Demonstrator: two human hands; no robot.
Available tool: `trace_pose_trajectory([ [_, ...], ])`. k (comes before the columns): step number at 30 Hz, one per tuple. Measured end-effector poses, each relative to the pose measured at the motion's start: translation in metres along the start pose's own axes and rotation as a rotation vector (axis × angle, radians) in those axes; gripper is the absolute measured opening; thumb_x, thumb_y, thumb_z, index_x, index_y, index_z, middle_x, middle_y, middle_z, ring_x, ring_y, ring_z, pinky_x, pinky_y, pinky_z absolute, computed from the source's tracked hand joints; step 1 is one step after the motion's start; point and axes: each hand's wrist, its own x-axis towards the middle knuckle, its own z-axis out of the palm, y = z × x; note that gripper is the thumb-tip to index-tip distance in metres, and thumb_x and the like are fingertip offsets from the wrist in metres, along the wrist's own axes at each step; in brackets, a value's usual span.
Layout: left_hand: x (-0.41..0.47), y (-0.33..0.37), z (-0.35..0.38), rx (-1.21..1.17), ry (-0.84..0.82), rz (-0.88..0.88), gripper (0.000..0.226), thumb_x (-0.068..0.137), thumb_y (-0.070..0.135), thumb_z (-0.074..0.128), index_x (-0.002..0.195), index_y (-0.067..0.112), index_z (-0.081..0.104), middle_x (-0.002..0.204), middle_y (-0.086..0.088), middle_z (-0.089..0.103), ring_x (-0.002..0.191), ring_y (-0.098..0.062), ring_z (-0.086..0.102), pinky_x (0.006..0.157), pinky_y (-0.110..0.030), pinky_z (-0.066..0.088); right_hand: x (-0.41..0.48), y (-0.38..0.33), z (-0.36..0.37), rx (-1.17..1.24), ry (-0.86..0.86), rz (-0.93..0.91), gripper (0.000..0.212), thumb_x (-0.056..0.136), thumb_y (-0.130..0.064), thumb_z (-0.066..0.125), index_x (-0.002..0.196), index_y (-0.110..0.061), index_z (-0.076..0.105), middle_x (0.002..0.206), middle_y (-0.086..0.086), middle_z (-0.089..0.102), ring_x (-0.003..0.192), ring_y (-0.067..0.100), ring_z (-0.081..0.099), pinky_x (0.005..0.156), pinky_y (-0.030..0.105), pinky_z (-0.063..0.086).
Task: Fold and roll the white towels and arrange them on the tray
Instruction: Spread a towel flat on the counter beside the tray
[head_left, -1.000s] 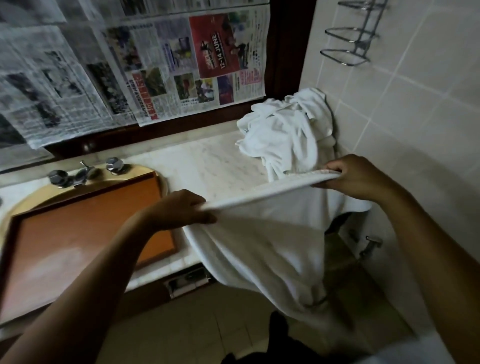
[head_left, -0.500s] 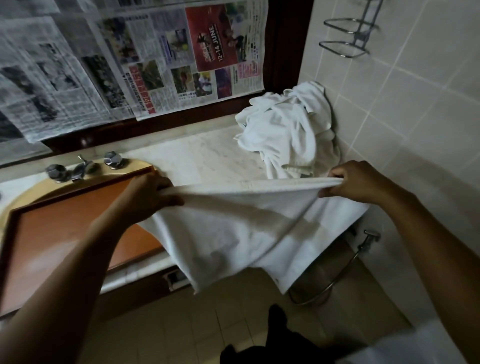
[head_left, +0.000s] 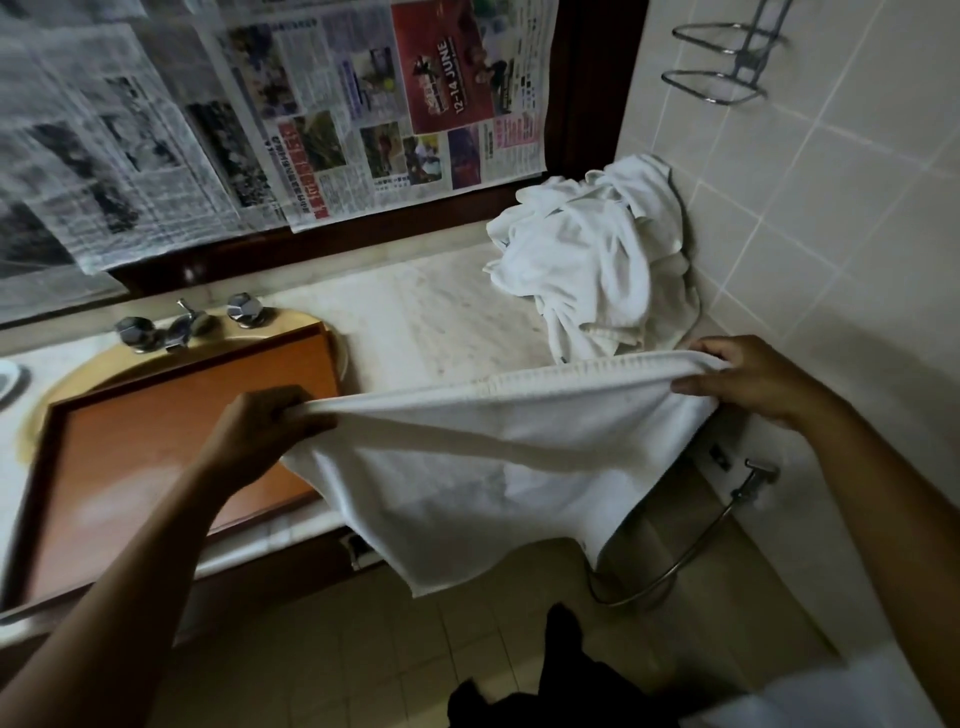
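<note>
- Pinching the top hem of the white towel (head_left: 493, 467), the left hand (head_left: 265, 431) has its curled fingers (head_left: 298, 413) bunched on one corner above the right end of the wooden tray (head_left: 156, 457). The right hand (head_left: 748, 382) clamps the other corner between thumb and curled fingers (head_left: 727, 358), above the front right corner of the bench (head_left: 415, 322).
- The towel hangs stretched between them, draped past the bench's front edge, with its lowest corner dangling toward the floor (head_left: 337, 665).
- If either pinch loosens, that side would probably drop, and the cloth could land on the floor or on the spray hose (head_left: 675, 566).
- An uneven pull would likely skew the fold and give a lopsided roll.
- The heap of unfolded towels (head_left: 592, 260) at the back right corner lies just behind the hem, so a snag could drag it forward.
- The tray sits across the basin at the bench's left.
</note>
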Motion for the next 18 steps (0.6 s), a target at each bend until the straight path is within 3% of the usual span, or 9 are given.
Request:
trace_pose_trajectory([
  [2, -0.008, -0.011, 0.004, -0.013, 0.021, -0.019, 0.013, 0.084, 0.037, 0.083, 0.079, 0.030, 0.074, 0.074, 0.014, 0.069, 0.063, -0.002, 0.062, 0.057, -0.024, 0.048, -0.004, 0.010, 0.004, 0.122, 0.051, 0.024, 0.033, 0.077, -0.028, 0.088, 0.106, -0.018, 0.077, 0.091, -0.007, 0.078, 0.086, 0.010, 0.073, 0.072, 0.021, 0.052],
  [5, -0.016, -0.023, 0.010, 0.115, 0.007, -0.086, 0.015, 0.083, 0.032, 0.085, 0.074, 0.036, 0.073, 0.070, 0.013, 0.070, 0.066, -0.010, 0.066, 0.060, -0.033, 0.052, -0.003, 0.023, 0.014, 0.127, 0.089, 0.058, 0.043, 0.080, -0.030, 0.087, 0.121, -0.021, 0.075, 0.105, -0.008, 0.078, 0.099, 0.010, 0.073, 0.088, 0.033, 0.056],
  [8, -0.023, -0.023, 0.017, 0.161, 0.005, -0.111, 0.018, 0.084, 0.025, 0.084, 0.077, 0.036, 0.072, 0.074, 0.010, 0.071, 0.068, -0.008, 0.065, 0.060, -0.030, 0.049, 0.010, 0.023, 0.019, 0.061, 0.095, 0.060, 0.041, 0.084, -0.028, 0.084, 0.122, -0.018, 0.074, 0.104, -0.006, 0.077, 0.097, 0.013, 0.072, 0.087, 0.036, 0.056],
  [11, -0.025, -0.027, 0.019, 0.080, -0.019, -0.090, 0.024, 0.089, 0.013, 0.078, 0.084, 0.035, 0.071, 0.078, 0.012, 0.071, 0.072, -0.008, 0.066, 0.062, -0.029, 0.048, 0.024, 0.019, 0.015, -0.051, 0.112, 0.005, 0.017, 0.090, -0.021, 0.079, 0.104, -0.014, 0.076, 0.089, 0.002, 0.075, 0.087, 0.024, 0.072, 0.075, 0.042, 0.058],
  [13, -0.024, -0.032, 0.020, -0.028, -0.032, -0.114, 0.020, 0.093, 0.018, 0.074, 0.084, 0.036, 0.071, 0.075, 0.011, 0.068, 0.070, -0.014, 0.066, 0.062, -0.036, 0.053, 0.033, 0.018, 0.010, -0.126, 0.160, 0.000, 0.010, 0.089, -0.023, 0.081, 0.089, -0.017, 0.073, 0.077, 0.003, 0.071, 0.077, 0.025, 0.071, 0.069, 0.047, 0.059],
  [15, -0.018, -0.035, 0.020, -0.163, -0.003, -0.174, 0.012, 0.095, 0.022, 0.070, 0.090, 0.032, 0.073, 0.081, 0.003, 0.071, 0.078, -0.028, 0.070, 0.068, -0.053, 0.061, 0.042, 0.014, 0.003, -0.195, 0.222, 0.009, 0.027, 0.083, -0.037, 0.085, 0.074, -0.020, 0.066, 0.067, 0.002, 0.065, 0.069, 0.022, 0.067, 0.059, 0.036, 0.051],
  [18, -0.009, -0.022, 0.020, -0.301, 0.129, -0.243, 0.016, 0.094, 0.009, 0.070, 0.091, 0.024, 0.076, 0.084, -0.006, 0.074, 0.080, -0.033, 0.071, 0.069, -0.051, 0.063, 0.058, 0.012, -0.007, -0.267, 0.313, 0.003, 0.054, 0.073, -0.063, 0.077, 0.066, -0.012, 0.059, 0.061, 0.012, 0.060, 0.061, 0.022, 0.061, 0.057, 0.033, 0.040],
])
